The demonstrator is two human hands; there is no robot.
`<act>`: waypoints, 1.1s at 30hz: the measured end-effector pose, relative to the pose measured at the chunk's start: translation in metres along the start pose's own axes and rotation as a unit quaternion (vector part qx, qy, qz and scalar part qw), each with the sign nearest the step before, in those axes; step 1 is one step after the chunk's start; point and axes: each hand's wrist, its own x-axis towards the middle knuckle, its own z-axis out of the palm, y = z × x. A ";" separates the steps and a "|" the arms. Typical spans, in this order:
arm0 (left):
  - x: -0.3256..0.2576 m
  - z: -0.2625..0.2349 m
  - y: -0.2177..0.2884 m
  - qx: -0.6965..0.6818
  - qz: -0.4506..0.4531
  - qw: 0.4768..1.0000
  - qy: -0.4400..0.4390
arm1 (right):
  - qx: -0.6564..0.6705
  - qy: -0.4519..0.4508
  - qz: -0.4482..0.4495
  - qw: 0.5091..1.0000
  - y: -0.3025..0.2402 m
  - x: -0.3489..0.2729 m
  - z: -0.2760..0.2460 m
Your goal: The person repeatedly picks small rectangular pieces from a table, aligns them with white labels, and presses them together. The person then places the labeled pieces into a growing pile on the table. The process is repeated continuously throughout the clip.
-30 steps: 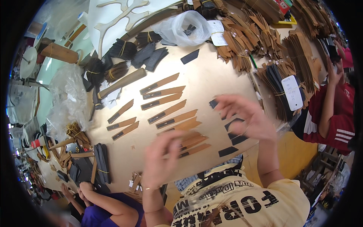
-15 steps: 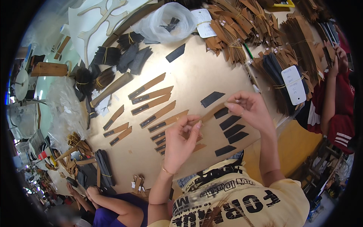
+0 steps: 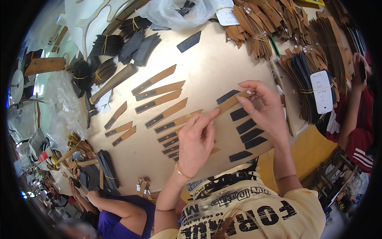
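A narrow brown leather strip (image 3: 229,103) is stretched between my two hands above the table. My left hand (image 3: 197,139), fingers closed, pinches its near left end. At the other end, where a small white tag shows, my right hand (image 3: 267,111) grips it between thumb and fingers. Just beneath lie several loose black patches, among them a dark slanted patch (image 3: 227,96) and a lower patch (image 3: 240,156). Left of my left hand, brown strips with black pieces on their ends are laid in rows, such as a long brown strip (image 3: 167,112); my hand hides some of them.
Tied brown leather bundles (image 3: 258,38) and a dark bundle (image 3: 304,75) with a white tag (image 3: 321,91) line the far right. A hammer (image 3: 115,83) lies left, near black bundles (image 3: 104,45). A plastic bag (image 3: 179,14) sits at the back. Co-workers' arms show at both sides.
My left hand has moved slightly right along the strip, and my right hand has risen a little. The strip now lies flatter, with its tagged end showing. The whole view has shifted slightly.
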 end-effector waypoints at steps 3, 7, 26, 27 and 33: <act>0.001 -0.002 -0.002 0.040 0.011 0.999 -0.005 | -0.020 0.015 -0.052 0.998 0.001 0.002 0.004; 0.004 -0.001 -0.006 0.074 0.014 0.997 -0.012 | -0.030 0.016 -0.044 0.998 0.002 0.004 0.007; 0.005 0.006 -0.010 0.082 0.030 0.996 0.003 | -0.026 0.022 -0.010 0.999 0.003 0.005 0.009; 0.005 0.006 -0.010 0.083 0.032 0.996 0.005 | -0.027 0.021 -0.007 0.999 0.003 0.005 0.009; 0.003 0.011 -0.011 0.169 0.062 0.984 0.002 | -0.032 0.018 0.000 0.999 0.002 0.005 0.010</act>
